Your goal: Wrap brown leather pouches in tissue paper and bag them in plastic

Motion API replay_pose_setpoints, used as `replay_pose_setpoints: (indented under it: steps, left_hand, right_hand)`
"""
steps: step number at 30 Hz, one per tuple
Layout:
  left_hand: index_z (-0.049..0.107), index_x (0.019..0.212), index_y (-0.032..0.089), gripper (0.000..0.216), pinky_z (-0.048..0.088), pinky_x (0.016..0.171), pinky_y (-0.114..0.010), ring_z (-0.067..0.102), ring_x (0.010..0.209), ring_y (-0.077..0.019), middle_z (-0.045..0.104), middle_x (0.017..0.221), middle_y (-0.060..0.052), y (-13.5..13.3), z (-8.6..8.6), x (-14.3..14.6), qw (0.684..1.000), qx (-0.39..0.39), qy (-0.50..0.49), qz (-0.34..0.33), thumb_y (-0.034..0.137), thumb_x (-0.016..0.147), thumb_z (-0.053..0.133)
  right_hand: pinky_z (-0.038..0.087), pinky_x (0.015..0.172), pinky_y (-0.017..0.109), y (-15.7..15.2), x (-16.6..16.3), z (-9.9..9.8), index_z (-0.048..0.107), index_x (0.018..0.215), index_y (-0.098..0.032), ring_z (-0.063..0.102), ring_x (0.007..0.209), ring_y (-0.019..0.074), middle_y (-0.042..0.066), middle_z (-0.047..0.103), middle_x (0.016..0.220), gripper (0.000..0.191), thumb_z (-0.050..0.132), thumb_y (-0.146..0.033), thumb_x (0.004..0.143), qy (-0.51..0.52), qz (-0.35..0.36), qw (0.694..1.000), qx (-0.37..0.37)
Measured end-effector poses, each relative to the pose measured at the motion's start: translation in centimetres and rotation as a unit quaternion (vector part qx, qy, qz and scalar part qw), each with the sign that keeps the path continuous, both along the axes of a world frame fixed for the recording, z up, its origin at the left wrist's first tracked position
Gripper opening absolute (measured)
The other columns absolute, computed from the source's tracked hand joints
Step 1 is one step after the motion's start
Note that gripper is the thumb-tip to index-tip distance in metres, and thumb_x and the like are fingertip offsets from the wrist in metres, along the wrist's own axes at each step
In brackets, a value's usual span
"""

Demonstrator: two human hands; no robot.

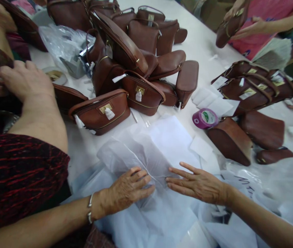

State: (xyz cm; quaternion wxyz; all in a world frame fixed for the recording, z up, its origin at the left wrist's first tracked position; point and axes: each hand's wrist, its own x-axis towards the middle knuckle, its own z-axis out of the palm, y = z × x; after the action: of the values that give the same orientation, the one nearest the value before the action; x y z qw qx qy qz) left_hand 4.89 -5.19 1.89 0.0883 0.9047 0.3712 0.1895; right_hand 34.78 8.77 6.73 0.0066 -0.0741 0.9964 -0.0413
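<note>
My left hand (126,191) lies on a sheet of thin white tissue paper (146,151) spread on the table, its fingers bent and pressing down on a crease. My right hand (196,184) rests flat beside it on the same paper, fingers stretched out and apart, pointing left toward the other hand's fingertips. Neither hand holds anything. A silver bracelet sits on my left wrist.
Several brown leather handbags (102,112) are piled across the white table (200,44). A purple tape roll (205,119) lies right of centre. A person in a dark red sleeve (19,172) leans in at left. Another person in pink (262,20) handles a bag at top right.
</note>
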Motion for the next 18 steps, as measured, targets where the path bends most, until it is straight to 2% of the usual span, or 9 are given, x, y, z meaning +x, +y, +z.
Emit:
replay_pose_setpoints:
  steps: [2, 5, 8, 10, 12, 14, 16, 18]
  left_hand:
    - [0.060, 0.126, 0.028, 0.034, 0.035, 0.107, -0.040, 0.051, 0.117, -0.0209, 0.060, 0.123, -0.003, -0.2, -0.3, 0.0, 1.000, -0.003, 0.006, 0.000, 0.017, 0.094, 0.061]
    - [0.059, 0.127, 0.030, 0.035, 0.034, 0.109, -0.040, 0.050, 0.118, -0.0208, 0.059, 0.124, -0.003, -0.3, -0.7, 0.0, 1.000, -0.010, 0.016, -0.001, 0.017, 0.094, 0.060]
    - [0.059, 0.128, 0.030, 0.036, 0.033, 0.109, -0.040, 0.050, 0.118, -0.0206, 0.060, 0.123, -0.003, -0.3, -0.5, 0.0, 1.000, -0.017, 0.021, -0.004, 0.015, 0.094, 0.059]
    - [0.059, 0.127, 0.030, 0.037, 0.033, 0.109, -0.039, 0.051, 0.116, -0.0204, 0.060, 0.122, -0.002, -0.2, -0.3, 0.0, 1.000, -0.019, 0.019, -0.006, 0.014, 0.094, 0.059]
    - [0.059, 0.127, 0.030, 0.035, 0.033, 0.109, -0.040, 0.051, 0.116, -0.0203, 0.060, 0.122, -0.002, -0.1, -0.2, 0.1, 1.000, -0.024, 0.016, -0.008, 0.015, 0.094, 0.059]
    - [0.059, 0.126, 0.029, 0.033, 0.031, 0.110, -0.040, 0.051, 0.116, -0.0203, 0.061, 0.121, -0.002, -0.1, -0.1, 0.1, 0.999, -0.032, 0.009, -0.009, 0.017, 0.096, 0.058]
    - [0.060, 0.126, 0.029, 0.031, 0.030, 0.110, -0.040, 0.050, 0.117, -0.0205, 0.061, 0.120, -0.002, 0.0, -0.1, 0.1, 0.999, -0.033, 0.002, -0.010, 0.018, 0.097, 0.056]
    - [0.060, 0.126, 0.028, 0.031, 0.030, 0.110, -0.040, 0.050, 0.117, -0.0205, 0.062, 0.119, -0.002, 0.0, 0.0, 0.1, 1.000, -0.028, -0.003, -0.011, 0.017, 0.098, 0.053]
  right_hand:
    - [0.019, 0.125, 0.043, 0.9, 0.9, 0.1, 0.052, 0.138, -0.023, 0.029, 0.147, 0.0209, -0.005, 0.044, 0.153, 0.045, 0.038, -0.010, 0.097, 0.000, -0.003, 1.000, 0.009]
    - [0.015, 0.126, 0.045, 2.6, 3.1, 0.6, 0.047, 0.143, -0.020, 0.030, 0.146, 0.0217, -0.001, 0.047, 0.151, 0.049, 0.036, -0.009, 0.096, -0.010, -0.044, 0.999, 0.020]
    - [0.011, 0.126, 0.051, 2.8, 4.0, 1.2, 0.036, 0.149, -0.021, 0.033, 0.145, 0.0228, 0.003, 0.054, 0.146, 0.054, 0.042, -0.013, 0.096, 0.000, -0.160, 0.987, 0.016]
    - [0.013, 0.125, 0.056, 1.0, 2.8, 1.5, 0.027, 0.153, -0.021, 0.034, 0.145, 0.0268, 0.007, 0.053, 0.146, 0.063, 0.052, -0.027, 0.095, 0.033, -0.279, 0.960, -0.001]
    - [0.019, 0.122, 0.059, -1.9, 0.2, 1.1, 0.020, 0.155, -0.016, 0.033, 0.145, 0.0321, 0.014, 0.047, 0.150, 0.084, 0.062, -0.047, 0.090, 0.063, -0.381, 0.922, -0.038]
    - [0.024, 0.120, 0.061, -4.8, -2.5, 0.0, 0.015, 0.156, -0.013, 0.030, 0.146, 0.0348, 0.017, 0.040, 0.154, 0.100, 0.067, -0.057, 0.082, 0.065, -0.421, 0.901, -0.080]
    - [0.025, 0.119, 0.062, -6.8, -4.3, -1.6, 0.015, 0.156, -0.015, 0.030, 0.146, 0.0360, 0.018, 0.039, 0.154, 0.104, 0.072, -0.056, 0.079, 0.062, -0.444, 0.888, -0.106]
    - [0.027, 0.117, 0.065, -7.4, -5.0, -3.1, 0.016, 0.155, -0.017, 0.034, 0.144, 0.0375, 0.020, 0.041, 0.153, 0.103, 0.073, -0.054, 0.079, 0.072, -0.505, 0.850, -0.131]
